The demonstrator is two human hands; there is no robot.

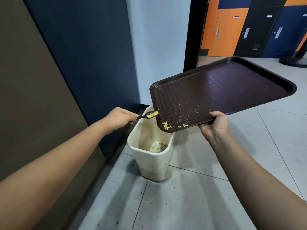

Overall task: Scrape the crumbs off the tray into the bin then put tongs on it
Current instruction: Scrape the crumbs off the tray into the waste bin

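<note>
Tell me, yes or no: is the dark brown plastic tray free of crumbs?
No: yellow crumbs lie at the low corner of the dark brown plastic tray, above the cream plastic bin.

A dark brown tray (216,92) is tipped over a cream bin (152,163), with yellow crumbs (166,125) at its low corner.

The tray is flat and long with a raised rim and a bumpy pattern. It tilts down to the left, and its low corner hangs over the open top of the bin. Small pale specks dot its lower half. A few yellow crumbs sit near the low edge. The bin is tall and stands upright on the floor. More crumbs lie at its bottom. No tongs can be seen.
</note>
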